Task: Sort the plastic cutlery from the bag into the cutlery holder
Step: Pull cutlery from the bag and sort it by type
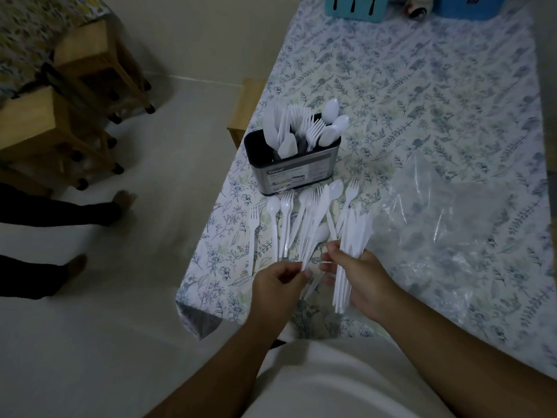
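A dark cutlery holder [297, 175] stands near the table's left edge, with white plastic knives, forks and spoons upright in its compartments. Just in front of it lies a loose pile of white cutlery [304, 218] on the cloth. My right hand [358, 285] grips a bundle of white knives [351, 251], blades pointing away from me. My left hand [278, 285] pinches the handle end of one white piece from the pile; which kind it is I cannot tell. The clear plastic bag [452, 218] lies crumpled to the right.
The table [437, 95] carries a floral cloth. At its far end stand a light blue box with cutlery pictures [354, 6] and a blue container [470, 6]. Wooden stools [75, 95] stand on the floor to the left, where another person's feet [99, 212] show.
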Demonstrator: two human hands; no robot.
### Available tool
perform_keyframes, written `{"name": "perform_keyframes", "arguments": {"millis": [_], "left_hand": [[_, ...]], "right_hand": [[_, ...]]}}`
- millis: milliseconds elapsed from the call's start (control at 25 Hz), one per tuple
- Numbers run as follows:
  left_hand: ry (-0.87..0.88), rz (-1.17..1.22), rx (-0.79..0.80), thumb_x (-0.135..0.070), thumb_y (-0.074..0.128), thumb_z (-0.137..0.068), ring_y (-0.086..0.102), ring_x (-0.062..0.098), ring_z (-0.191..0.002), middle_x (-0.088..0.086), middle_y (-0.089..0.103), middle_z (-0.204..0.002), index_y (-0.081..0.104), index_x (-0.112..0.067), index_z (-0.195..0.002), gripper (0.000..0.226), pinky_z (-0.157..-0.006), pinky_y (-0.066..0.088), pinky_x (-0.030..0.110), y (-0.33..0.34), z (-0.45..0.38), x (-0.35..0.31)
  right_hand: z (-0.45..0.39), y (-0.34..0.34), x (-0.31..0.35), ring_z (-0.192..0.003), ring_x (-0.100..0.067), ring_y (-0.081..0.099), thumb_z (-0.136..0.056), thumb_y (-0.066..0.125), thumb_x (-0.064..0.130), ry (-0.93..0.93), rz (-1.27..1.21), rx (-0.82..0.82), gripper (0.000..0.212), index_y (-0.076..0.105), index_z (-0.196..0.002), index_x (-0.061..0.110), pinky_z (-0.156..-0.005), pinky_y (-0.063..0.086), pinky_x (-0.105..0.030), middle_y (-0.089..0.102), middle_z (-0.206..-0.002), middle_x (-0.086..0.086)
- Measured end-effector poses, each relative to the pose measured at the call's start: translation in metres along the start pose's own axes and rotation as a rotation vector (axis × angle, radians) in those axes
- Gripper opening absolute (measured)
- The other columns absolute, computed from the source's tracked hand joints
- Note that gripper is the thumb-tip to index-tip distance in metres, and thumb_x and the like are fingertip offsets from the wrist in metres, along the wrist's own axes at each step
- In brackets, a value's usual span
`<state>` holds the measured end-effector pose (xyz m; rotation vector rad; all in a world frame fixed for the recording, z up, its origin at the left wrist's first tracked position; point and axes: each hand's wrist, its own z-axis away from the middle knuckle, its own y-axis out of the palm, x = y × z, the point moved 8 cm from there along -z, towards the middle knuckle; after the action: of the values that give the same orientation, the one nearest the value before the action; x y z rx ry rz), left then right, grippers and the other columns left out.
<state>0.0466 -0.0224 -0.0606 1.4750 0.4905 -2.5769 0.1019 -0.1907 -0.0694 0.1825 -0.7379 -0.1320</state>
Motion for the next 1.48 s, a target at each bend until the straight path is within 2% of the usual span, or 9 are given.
{"name": "perform_keyframes", "arguments": {"millis": [240, 480, 600, 680, 800, 1000, 1200, 1360, 1480], "left_hand": [[0.019, 0.058, 0.157, -0.014, 0.081, -0.084, 0.074, 0.033, -0.081, 0.005, 0.079, -0.081, 0.081, -0.014, -0.093, 0.009, -0.075, 0.062, 0.04, 0.024, 0.003, -0.023], [0.226, -0.209, 0.172, -0.022, 0.074, -0.09, 0.07, 0.004, -0.077, -0.016, 0.074, -0.078, 0.079, -0.019, -0.096, 0.009, -0.069, 0.057, 0.02, 0.023, 0.011, -0.035], [0.481, -0.51, 0.08, -0.029, 0.058, -0.099, 0.062, 0.007, -0.108, -0.005, 0.07, -0.115, 0.068, -0.017, -0.124, 0.03, -0.094, 0.054, 0.029, 0.021, -0.002, -0.047], [0.522, -0.821, 0.135, -0.031, 0.049, -0.101, 0.039, 0.023, -0.141, 0.008, 0.047, -0.152, 0.043, -0.01, -0.15, 0.053, -0.121, 0.026, 0.035, 0.035, -0.019, -0.039], [0.492, -1.091, 0.239, -0.042, 0.036, -0.104, 0.009, 0.032, -0.155, 0.011, 0.013, -0.167, 0.018, -0.01, -0.159, 0.067, -0.123, 0.007, 0.046, 0.059, -0.027, -0.019], [0.672, -1.03, 0.248, -0.042, 0.038, -0.105, 0.026, 0.032, -0.15, 0.012, 0.034, -0.16, 0.033, -0.016, -0.154, 0.056, -0.12, 0.024, 0.045, 0.072, -0.014, -0.018], [0.364, -0.726, 0.065, -0.02, 0.059, -0.097, 0.052, 0.02, -0.114, 0.005, 0.056, -0.124, 0.055, -0.015, -0.131, 0.035, -0.092, 0.044, 0.022, 0.042, -0.023, -0.022], [0.22, -0.718, 0.075, -0.021, 0.073, -0.09, 0.066, 0.019, -0.094, 0.005, 0.067, -0.107, 0.059, -0.014, -0.119, 0.034, -0.081, 0.058, 0.033, 0.033, -0.033, -0.022], [0.096, -0.623, 0.076, -0.015, 0.079, -0.085, 0.066, 0.01, -0.08, 0.001, 0.071, -0.096, 0.061, -0.016, -0.116, 0.035, -0.065, 0.054, 0.019, 0.02, -0.035, -0.015]], "right_hand": [[0.0, 0.0, 0.003, -0.097, -0.034, 0.076, -0.095, 0.068, 0.012, -0.011, -0.054, 0.005, 0.023, 0.07, -0.115, 0.001, -0.083, 0.062, -0.048, 0.077, -0.105, -0.019], [0.001, -0.004, 0.01, -0.094, -0.029, 0.076, -0.094, 0.07, 0.016, -0.025, -0.089, -0.005, 0.021, 0.071, -0.111, 0.003, -0.08, 0.06, -0.04, 0.08, -0.098, -0.012], [0.0, -0.009, 0.008, -0.086, -0.026, 0.072, -0.097, 0.065, 0.01, -0.044, -0.087, -0.05, 0.016, 0.07, -0.107, -0.001, -0.081, 0.057, -0.039, 0.076, -0.083, -0.007], [0.0, -0.016, 0.005, -0.082, -0.024, 0.069, -0.097, 0.064, 0.008, -0.033, -0.11, -0.066, 0.014, 0.068, -0.107, -0.002, -0.084, 0.058, -0.04, 0.073, -0.081, -0.008], [0.005, -0.022, 0.003, -0.072, -0.019, 0.071, -0.097, 0.062, 0.003, -0.015, -0.124, -0.032, 0.016, 0.067, -0.112, 0.001, -0.068, 0.063, -0.033, 0.071, -0.085, -0.01], [0.008, -0.025, 0.005, -0.072, -0.017, 0.072, -0.096, 0.062, -0.001, 0.002, -0.103, -0.011, 0.019, 0.069, -0.109, 0.011, -0.067, 0.057, -0.035, 0.074, -0.08, -0.005], [0.008, -0.028, -0.003, -0.073, -0.022, 0.062, -0.094, 0.065, 0.007, 0.068, -0.136, -0.039, 0.006, 0.066, -0.099, 0.011, -0.062, 0.057, -0.037, 0.062, -0.079, -0.007], [0.007, -0.026, -0.005, -0.066, -0.021, 0.059, -0.094, 0.068, 0.012, 0.074, -0.093, -0.018, 0.003, 0.067, -0.097, 0.012, -0.06, 0.056, -0.036, 0.058, -0.072, -0.003], [0.005, -0.027, -0.007, -0.067, -0.02, 0.059, -0.093, 0.07, 0.012, 0.067, -0.032, -0.036, 0.005, 0.068, -0.097, 0.012, -0.065, 0.054, -0.037, 0.06, -0.077, -0.005]]}}
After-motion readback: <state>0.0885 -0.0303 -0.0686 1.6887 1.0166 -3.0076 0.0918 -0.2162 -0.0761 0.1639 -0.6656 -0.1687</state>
